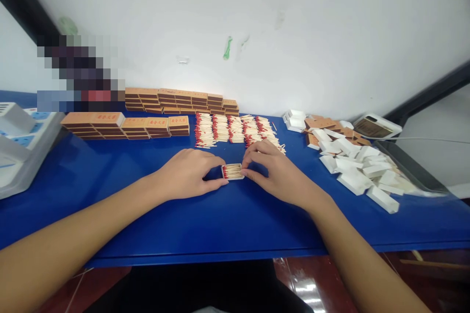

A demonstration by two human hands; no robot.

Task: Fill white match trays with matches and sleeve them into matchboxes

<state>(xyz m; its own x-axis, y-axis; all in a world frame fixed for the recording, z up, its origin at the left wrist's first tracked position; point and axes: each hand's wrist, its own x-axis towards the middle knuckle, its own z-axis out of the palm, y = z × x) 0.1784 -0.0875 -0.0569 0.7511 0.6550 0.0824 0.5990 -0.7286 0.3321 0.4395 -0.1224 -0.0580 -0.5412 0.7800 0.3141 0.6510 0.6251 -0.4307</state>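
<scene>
A small white matchbox tray [232, 178] lies on the blue table in front of me, filled with red-tipped matches [232, 171] whose heads point left. My left hand [189, 174] grips the tray's left end between thumb and forefinger. At the opposite end, the thumb and bent fingers of my right hand [270, 168] close on the tray's edge; its fingertips partly cover that end. Just beyond the tray, loose matches [235, 129] lie in several neat rows, and my right hand overlaps the nearest part of the right-hand rows.
Stacked orange matchboxes [147, 127] stand at left, with another stack [183, 98] along the wall. At right is a heap of empty white trays [354, 176] and orange sleeves [326, 124]. Beyond are a phone [378, 126] and a dark flat object [411, 164]. A plastic bin [35, 166] stands far left.
</scene>
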